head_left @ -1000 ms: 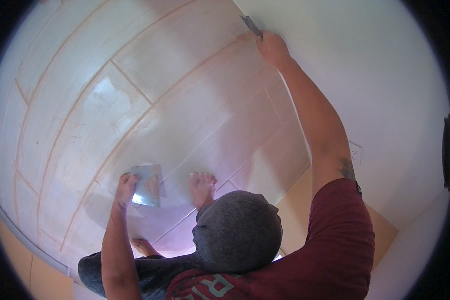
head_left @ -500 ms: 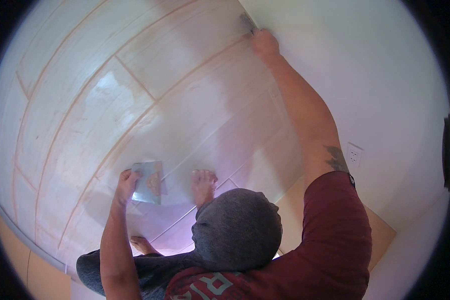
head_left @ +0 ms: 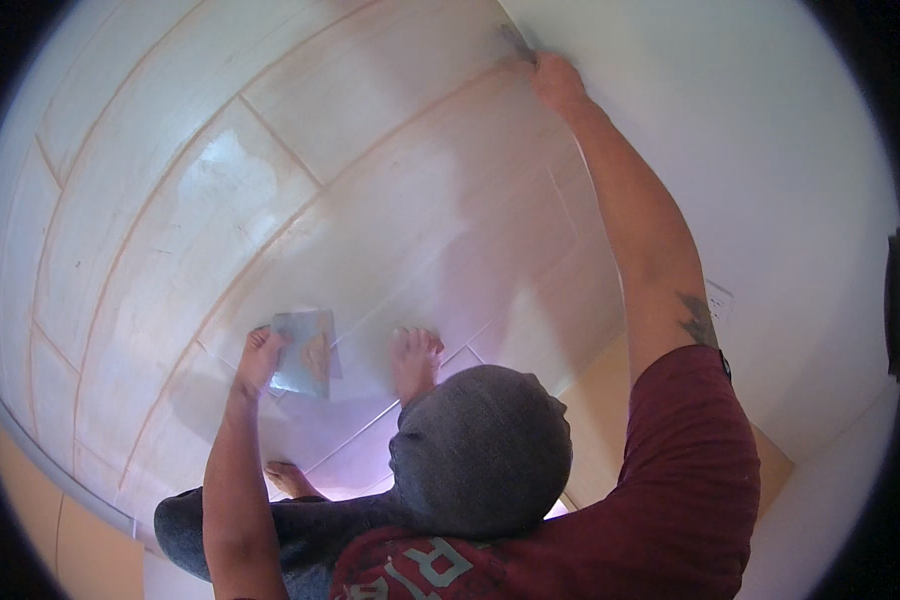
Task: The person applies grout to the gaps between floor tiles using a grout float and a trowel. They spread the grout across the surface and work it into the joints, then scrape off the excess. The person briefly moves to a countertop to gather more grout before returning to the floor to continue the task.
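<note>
My left hand [head_left: 261, 355] grips the edge of a flat grey metal plate [head_left: 292, 362], held above the floor near my foot. A smear of orange-brown paste [head_left: 316, 352] sits on the plate. My right arm stretches far forward along the wall. At its end my right hand [head_left: 560, 82] is closed on a putty knife [head_left: 516, 42], whose blurred dark blade lies at the corner where floor meets wall; my fingers hide its handle. Orange-brown lines run along the joints of the pale floor tiles [head_left: 390, 220], one of them reaching the corner by the blade.
A white wall [head_left: 760, 130] rises along the right, with an outlet [head_left: 720, 300] beside my forearm. My bent knee in grey cloth [head_left: 480, 450] and bare foot [head_left: 415, 360] are between my arms. Tan panels [head_left: 600, 390] show at right. A wet, shiny patch [head_left: 220, 170] marks the tiles.
My right hand and the putty knife have shifted slightly right along the corner. The left hand and its plate have moved a little up and right.
</note>
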Motion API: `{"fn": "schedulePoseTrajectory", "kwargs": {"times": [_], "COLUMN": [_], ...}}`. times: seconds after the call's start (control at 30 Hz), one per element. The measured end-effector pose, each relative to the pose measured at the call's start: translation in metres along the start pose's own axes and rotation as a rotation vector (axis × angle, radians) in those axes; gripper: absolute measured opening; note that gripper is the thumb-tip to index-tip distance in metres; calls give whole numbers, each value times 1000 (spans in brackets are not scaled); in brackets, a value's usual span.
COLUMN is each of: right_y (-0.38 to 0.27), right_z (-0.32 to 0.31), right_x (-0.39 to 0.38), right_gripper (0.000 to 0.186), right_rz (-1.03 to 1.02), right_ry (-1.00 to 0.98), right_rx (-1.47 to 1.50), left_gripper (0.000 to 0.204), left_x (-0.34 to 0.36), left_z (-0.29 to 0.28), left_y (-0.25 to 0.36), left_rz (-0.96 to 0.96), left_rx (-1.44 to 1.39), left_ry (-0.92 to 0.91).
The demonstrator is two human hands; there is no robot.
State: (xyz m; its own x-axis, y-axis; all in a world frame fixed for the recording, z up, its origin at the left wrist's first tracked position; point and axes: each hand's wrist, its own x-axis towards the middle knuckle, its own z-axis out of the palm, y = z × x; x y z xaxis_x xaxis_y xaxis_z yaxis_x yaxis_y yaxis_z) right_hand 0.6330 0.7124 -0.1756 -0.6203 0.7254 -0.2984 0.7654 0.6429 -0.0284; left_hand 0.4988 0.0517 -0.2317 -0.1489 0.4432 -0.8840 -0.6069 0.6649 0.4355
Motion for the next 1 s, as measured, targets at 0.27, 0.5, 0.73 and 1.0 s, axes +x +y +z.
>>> {"fn": "schedulePoseTrajectory", "kwargs": {"times": [0.27,0.5,0.73,1.0], "right_y": [-57,-99,-121,-264], "right_z": [14,41,31,-71], "right_x": [-71,-205,-240,-327], "right_gripper": [39,40,45,46], "right_rz": [-212,327,443,-62], "right_ry": [-290,-318,-306,-265], "right_rx": [-9,1243,1835,1686], "left_gripper": [19,33,47,35], "left_x": [4,13,18,-158], "left_z": [5,17,37,-47], "left_y": [4,13,10,-4], "left_rz": [79,118,360,405], "left_rx": [-27,82,222,-781], "left_ry": [-44,12,-16,-143]}}
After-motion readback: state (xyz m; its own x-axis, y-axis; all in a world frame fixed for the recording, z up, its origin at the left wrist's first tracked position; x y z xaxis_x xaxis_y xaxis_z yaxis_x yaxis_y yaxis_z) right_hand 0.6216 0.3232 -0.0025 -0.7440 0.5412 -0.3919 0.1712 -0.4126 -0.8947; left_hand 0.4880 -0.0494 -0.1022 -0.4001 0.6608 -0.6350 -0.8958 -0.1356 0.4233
